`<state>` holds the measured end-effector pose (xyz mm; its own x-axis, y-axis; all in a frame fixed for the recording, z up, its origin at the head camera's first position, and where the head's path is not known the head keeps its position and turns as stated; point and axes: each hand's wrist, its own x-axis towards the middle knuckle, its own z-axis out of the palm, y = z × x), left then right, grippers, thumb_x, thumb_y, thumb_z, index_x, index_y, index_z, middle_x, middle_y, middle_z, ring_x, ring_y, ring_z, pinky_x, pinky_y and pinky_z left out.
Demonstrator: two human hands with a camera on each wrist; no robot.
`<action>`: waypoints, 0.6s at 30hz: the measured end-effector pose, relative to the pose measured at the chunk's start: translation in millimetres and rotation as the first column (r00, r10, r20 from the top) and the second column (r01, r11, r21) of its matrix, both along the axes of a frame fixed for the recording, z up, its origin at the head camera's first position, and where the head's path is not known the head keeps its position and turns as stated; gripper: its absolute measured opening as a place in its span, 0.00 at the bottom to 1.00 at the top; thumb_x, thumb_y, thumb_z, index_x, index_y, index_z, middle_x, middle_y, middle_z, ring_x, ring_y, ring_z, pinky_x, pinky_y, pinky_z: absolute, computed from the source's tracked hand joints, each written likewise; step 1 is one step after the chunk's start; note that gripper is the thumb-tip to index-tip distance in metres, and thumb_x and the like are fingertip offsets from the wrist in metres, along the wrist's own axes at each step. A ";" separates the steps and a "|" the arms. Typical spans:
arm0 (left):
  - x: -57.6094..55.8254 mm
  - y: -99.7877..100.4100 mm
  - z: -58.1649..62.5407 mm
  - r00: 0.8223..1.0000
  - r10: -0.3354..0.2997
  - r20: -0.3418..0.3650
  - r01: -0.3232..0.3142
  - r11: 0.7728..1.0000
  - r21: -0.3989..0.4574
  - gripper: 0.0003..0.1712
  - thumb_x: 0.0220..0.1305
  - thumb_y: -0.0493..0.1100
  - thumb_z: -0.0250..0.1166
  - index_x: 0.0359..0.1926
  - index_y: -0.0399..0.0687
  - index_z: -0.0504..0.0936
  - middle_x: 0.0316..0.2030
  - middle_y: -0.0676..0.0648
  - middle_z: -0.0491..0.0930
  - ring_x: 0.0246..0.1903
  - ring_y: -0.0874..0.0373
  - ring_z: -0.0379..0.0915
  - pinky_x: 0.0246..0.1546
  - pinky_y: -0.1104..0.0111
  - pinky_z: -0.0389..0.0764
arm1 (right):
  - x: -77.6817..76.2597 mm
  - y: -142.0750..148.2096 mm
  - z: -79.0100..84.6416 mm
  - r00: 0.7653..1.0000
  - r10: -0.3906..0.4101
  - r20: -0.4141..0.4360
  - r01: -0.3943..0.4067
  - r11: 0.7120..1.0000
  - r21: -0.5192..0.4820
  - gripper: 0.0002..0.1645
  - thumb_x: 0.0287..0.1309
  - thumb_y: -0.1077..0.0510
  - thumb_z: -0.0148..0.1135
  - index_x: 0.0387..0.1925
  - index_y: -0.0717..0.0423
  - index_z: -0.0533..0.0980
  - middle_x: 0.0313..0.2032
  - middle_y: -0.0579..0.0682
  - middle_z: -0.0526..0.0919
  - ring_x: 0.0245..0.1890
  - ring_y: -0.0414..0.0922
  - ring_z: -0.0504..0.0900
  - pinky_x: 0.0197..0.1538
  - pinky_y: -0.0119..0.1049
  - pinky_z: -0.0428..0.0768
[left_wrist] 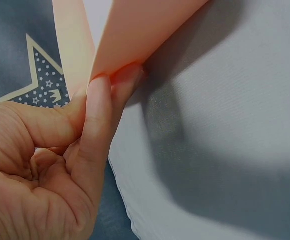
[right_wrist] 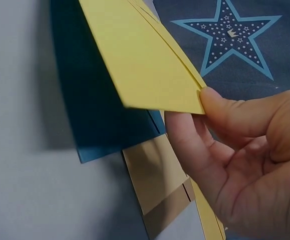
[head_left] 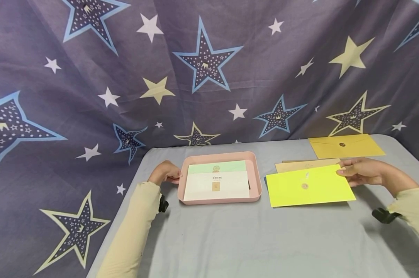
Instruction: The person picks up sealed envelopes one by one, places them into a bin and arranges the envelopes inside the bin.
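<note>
Star-printed cloth (head_left: 251,42) hung before us. With our right hand (head_left: 365,172) we pinched a bright yellow rectangular envelope (head_left: 320,189) near one corner; it reached leftward from our grip, its round brownish seal (head_left: 304,186) showing. Our left hand (head_left: 165,171) gripped a pink tray (head_left: 219,201).

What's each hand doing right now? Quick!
Left hand: closed, pinching the pink tray at its side.
Right hand: closed, pinching the bright yellow envelope near a corner.

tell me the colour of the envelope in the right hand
The envelope in the right hand is bright yellow, best seen in the head view.
</note>
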<state>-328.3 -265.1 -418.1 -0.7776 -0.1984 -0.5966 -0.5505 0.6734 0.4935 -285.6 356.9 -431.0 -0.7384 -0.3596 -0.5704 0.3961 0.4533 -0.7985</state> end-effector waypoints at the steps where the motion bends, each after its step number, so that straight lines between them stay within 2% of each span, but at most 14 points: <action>1: -0.1 0.2 0.0 1.000 -0.002 0.004 0.002 1.000 0.001 0.10 0.69 0.30 0.59 0.49 0.31 0.81 0.33 0.45 0.78 0.21 0.64 0.79 0.32 0.75 0.88 | 0.2 -0.9 0.4 1.000 -0.005 0.000 0.005 1.000 0.000 0.35 0.76 0.56 0.55 0.69 0.74 0.54 0.38 0.41 0.85 0.40 0.39 0.86 0.46 0.35 0.89; 4: 0.1 -0.2 -1.8 1.000 0.000 -0.008 0.000 1.000 0.010 0.11 0.69 0.30 0.60 0.50 0.30 0.81 0.32 0.45 0.78 0.20 0.64 0.79 0.32 0.75 0.89 | 0.1 -1.9 1.7 1.000 -0.004 0.007 0.004 1.000 -0.012 0.34 0.76 0.56 0.54 0.69 0.73 0.54 0.38 0.41 0.85 0.40 0.39 0.86 0.46 0.35 0.89; 8: 0.5 -1.3 -4.2 1.000 0.004 -0.025 -0.003 1.000 0.017 0.12 0.68 0.30 0.60 0.51 0.30 0.80 0.30 0.46 0.77 0.19 0.65 0.78 0.31 0.76 0.88 | -0.9 -0.8 4.1 0.999 0.026 0.022 -0.024 0.998 -0.060 0.17 0.77 0.57 0.52 0.60 0.62 0.65 0.39 0.41 0.85 0.41 0.39 0.86 0.46 0.35 0.89; 12: 1.3 -1.6 -3.6 1.000 -0.002 -0.029 0.002 1.000 0.018 0.12 0.68 0.30 0.61 0.51 0.30 0.80 0.28 0.47 0.76 0.18 0.65 0.77 0.28 0.77 0.87 | -2.5 0.4 6.2 0.999 0.037 0.032 -0.034 0.995 -0.099 0.04 0.77 0.57 0.52 0.49 0.51 0.71 0.39 0.41 0.85 0.41 0.39 0.86 0.47 0.35 0.88; 18: -1.5 -3.1 -4.7 1.000 -0.004 -0.024 0.004 1.000 0.007 0.13 0.68 0.30 0.60 0.52 0.31 0.80 0.28 0.47 0.76 0.18 0.65 0.78 0.28 0.76 0.87 | -6.2 2.4 8.5 0.998 0.055 0.026 -0.051 0.988 -0.148 0.06 0.78 0.59 0.50 0.44 0.47 0.73 0.40 0.41 0.86 0.42 0.39 0.87 0.48 0.35 0.89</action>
